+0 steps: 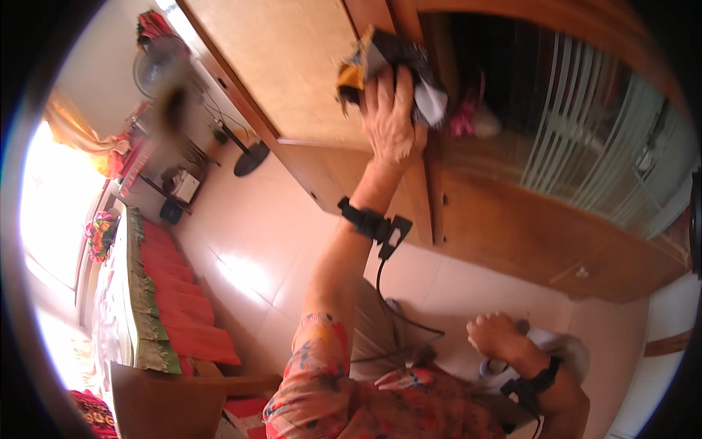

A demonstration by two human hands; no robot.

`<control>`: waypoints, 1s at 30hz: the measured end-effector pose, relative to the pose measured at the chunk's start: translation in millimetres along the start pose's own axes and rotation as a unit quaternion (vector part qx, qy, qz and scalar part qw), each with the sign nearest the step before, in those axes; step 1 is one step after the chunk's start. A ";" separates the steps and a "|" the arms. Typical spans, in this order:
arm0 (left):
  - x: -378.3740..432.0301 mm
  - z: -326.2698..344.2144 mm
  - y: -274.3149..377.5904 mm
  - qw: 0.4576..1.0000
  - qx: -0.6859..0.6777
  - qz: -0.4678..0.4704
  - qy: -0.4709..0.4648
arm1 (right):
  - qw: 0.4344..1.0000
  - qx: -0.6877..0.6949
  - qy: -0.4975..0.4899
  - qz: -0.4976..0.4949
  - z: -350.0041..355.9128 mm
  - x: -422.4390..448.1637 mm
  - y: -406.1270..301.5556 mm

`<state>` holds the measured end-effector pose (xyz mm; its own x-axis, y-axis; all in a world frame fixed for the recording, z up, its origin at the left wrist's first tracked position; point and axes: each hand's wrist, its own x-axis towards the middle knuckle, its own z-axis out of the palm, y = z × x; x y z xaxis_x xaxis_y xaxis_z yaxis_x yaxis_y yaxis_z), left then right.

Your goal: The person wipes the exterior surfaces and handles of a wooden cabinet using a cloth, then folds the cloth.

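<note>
My left hand [387,112] is raised to a wooden cabinet [323,71] and grips a bunched cloth [397,52] in black, grey, white and orange. The cloth lies over the upright between a pale panel and a glass-fronted section. Its folds hide some of my fingertips. Low on the right, my right hand [496,336] hangs near my body with its fingers curled, and I see nothing held in it. Each forearm wears a black strap with a device; a cable [408,321] trails from the left one.
White-striped glass [576,120] fronts the cabinet's right section, with a pink item [466,118] inside. A pedestal fan's round base [251,159] stands on the tiled floor [296,274]. At left are a red-draped seat [178,296], a wooden chair [164,400] and flowers [100,236] by a bright window.
</note>
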<state>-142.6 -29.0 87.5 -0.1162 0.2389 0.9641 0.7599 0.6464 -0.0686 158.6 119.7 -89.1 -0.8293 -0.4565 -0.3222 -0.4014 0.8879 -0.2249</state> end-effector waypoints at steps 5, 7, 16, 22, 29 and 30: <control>109.0 -31.9 -7.5 0.995 0.047 0.085 0.038 | 1.000 0.004 0.002 -0.014 -23.1 -0.3 0.6; 150.3 -37.7 -9.7 0.995 0.029 0.077 0.063 | 1.000 -0.013 -0.008 0.002 -28.4 2.3 4.5; 154.6 -22.8 -14.9 0.989 -0.017 0.095 0.110 | 1.000 -0.013 -0.001 0.017 -31.0 -1.3 8.8; 113.2 -28.0 -10.1 0.988 -0.110 0.049 0.101 | 0.999 0.005 -0.020 0.025 -17.6 -4.0 12.0; 157.2 -19.1 65.5 0.977 -0.084 0.168 0.099 | 0.998 -0.003 -0.049 0.027 -18.8 14.3 9.2; 159.7 -13.6 87.0 0.971 -0.102 0.186 0.109 | 0.999 -0.004 -0.041 0.025 -18.7 13.8 11.2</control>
<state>-86.4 55.6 239.0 0.3123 0.2560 0.9148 0.8364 0.3826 -0.3925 135.4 124.5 -78.9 -0.8140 -0.4140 -0.4075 -0.3635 0.9102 -0.1986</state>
